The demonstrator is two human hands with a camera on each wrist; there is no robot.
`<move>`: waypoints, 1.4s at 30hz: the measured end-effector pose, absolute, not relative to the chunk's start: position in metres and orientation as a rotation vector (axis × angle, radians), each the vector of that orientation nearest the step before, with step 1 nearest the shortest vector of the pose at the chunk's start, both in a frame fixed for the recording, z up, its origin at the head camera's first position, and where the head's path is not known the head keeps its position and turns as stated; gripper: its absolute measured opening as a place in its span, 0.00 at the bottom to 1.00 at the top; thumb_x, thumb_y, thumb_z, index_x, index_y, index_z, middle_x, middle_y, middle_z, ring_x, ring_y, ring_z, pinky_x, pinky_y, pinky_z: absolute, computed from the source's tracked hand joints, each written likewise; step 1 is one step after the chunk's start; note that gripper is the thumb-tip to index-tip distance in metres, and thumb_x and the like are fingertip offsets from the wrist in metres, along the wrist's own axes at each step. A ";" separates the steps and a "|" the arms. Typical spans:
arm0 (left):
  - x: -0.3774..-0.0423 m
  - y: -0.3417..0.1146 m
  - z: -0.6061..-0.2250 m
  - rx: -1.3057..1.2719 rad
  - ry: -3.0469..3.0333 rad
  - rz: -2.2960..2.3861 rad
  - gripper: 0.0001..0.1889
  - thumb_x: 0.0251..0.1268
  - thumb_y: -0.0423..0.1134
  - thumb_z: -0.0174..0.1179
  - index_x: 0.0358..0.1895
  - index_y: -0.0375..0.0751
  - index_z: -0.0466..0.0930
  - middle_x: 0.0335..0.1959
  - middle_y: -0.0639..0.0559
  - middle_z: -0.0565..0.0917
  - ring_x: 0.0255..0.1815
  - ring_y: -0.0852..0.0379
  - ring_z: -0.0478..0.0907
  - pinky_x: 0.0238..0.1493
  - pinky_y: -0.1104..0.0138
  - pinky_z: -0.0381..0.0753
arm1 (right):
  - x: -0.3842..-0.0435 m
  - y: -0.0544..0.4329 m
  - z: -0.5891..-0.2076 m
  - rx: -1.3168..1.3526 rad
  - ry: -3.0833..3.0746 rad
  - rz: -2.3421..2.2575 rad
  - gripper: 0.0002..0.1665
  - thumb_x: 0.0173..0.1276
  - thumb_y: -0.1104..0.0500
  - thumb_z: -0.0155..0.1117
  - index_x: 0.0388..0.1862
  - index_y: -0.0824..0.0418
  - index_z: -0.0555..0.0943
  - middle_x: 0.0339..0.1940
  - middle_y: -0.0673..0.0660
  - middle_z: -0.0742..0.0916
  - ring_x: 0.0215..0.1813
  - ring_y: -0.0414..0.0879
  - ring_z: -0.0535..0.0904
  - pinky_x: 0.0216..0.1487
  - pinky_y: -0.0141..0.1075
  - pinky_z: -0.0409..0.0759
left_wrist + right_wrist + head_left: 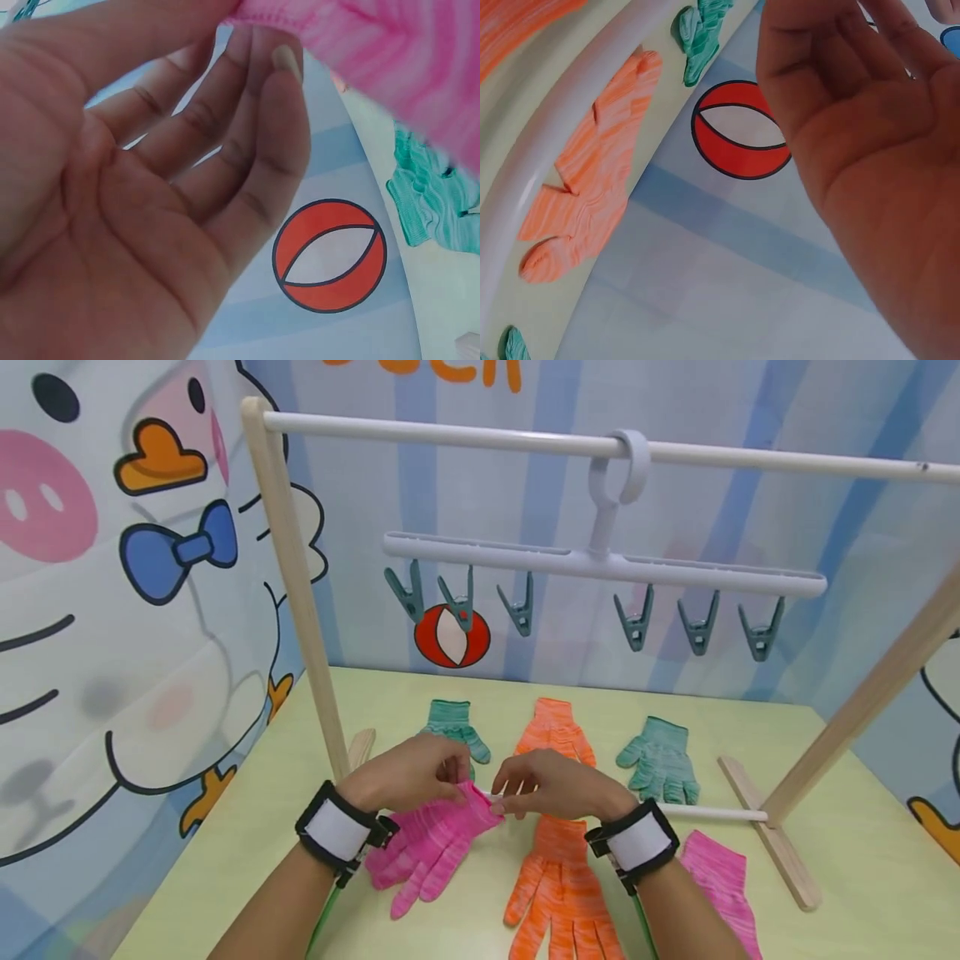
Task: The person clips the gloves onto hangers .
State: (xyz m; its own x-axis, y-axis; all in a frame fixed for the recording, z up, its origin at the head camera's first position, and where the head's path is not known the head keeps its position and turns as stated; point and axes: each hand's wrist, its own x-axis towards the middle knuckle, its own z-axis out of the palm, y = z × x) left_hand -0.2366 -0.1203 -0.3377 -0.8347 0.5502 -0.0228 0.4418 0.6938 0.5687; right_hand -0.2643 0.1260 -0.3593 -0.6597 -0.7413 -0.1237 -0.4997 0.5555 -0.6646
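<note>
A pink knit glove [442, 843] hangs at a slant, cuff up and fingers toward the lower left. My left hand [416, 772] pinches one side of its cuff; in the left wrist view the thumb and fingers meet at the pink edge [375, 52]. At the cuff's other side, my right hand [558, 785] pinches the edge between thumb and fingertips. The right wrist view shows that palm [877, 165], but its fingertips are out of frame. An orange glove [558, 877] lies just below my right hand, and another orange glove [553, 722] lies behind it.
Above the table [240, 877], a white hanger [600, 564] with several grey-green clips [635, 622] hangs from a white rod [450, 433]. Wooden posts [296, 577] stand either side, joined by a low bar [712, 812]. Green gloves [663, 760] lie behind; a second pink glove [720, 881] lies right.
</note>
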 end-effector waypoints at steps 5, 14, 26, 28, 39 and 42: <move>-0.238 -0.124 -0.334 0.772 2.745 0.864 0.08 0.64 0.35 0.70 0.36 0.48 0.79 0.30 0.56 0.82 0.33 0.58 0.78 0.35 0.69 0.82 | -0.263 0.121 -0.352 -1.008 2.336 -0.859 0.07 0.74 0.49 0.65 0.46 0.48 0.84 0.41 0.58 0.90 0.42 0.54 0.89 0.43 0.39 0.84; -0.240 -0.125 -0.333 0.775 2.758 0.931 0.08 0.64 0.35 0.71 0.38 0.45 0.78 0.30 0.54 0.83 0.32 0.58 0.79 0.34 0.69 0.83 | -0.267 0.110 -0.331 -1.018 2.359 -0.868 0.05 0.72 0.60 0.66 0.44 0.53 0.86 0.33 0.51 0.90 0.40 0.51 0.88 0.42 0.38 0.84; -0.243 -0.128 -0.331 0.752 2.779 0.991 0.06 0.64 0.37 0.71 0.39 0.47 0.82 0.32 0.56 0.84 0.35 0.59 0.81 0.37 0.69 0.85 | -0.267 0.108 -0.327 -0.975 2.367 -1.029 0.08 0.70 0.66 0.64 0.42 0.56 0.87 0.30 0.55 0.87 0.32 0.42 0.79 0.34 0.33 0.75; -0.244 -0.130 -0.327 0.767 2.791 0.988 0.06 0.65 0.37 0.71 0.40 0.48 0.82 0.33 0.56 0.84 0.36 0.59 0.81 0.39 0.68 0.85 | -0.267 0.107 -0.324 -0.987 2.391 -1.025 0.07 0.71 0.65 0.64 0.41 0.56 0.87 0.29 0.55 0.87 0.31 0.42 0.78 0.34 0.33 0.74; -0.248 -0.151 -0.302 0.777 3.039 1.302 0.11 0.81 0.40 0.52 0.55 0.39 0.76 0.46 0.46 0.85 0.47 0.51 0.82 0.52 0.54 0.86 | -0.270 0.102 -0.320 -1.066 2.460 -1.044 0.06 0.73 0.62 0.65 0.43 0.55 0.88 0.30 0.51 0.87 0.35 0.50 0.81 0.35 0.34 0.79; -0.250 -0.152 -0.295 0.795 3.077 1.521 0.16 0.85 0.40 0.41 0.62 0.34 0.72 0.51 0.40 0.83 0.51 0.47 0.81 0.54 0.52 0.84 | -0.267 0.102 -0.321 -1.069 2.470 -1.032 0.06 0.73 0.62 0.65 0.43 0.55 0.88 0.29 0.50 0.85 0.34 0.45 0.79 0.36 0.33 0.79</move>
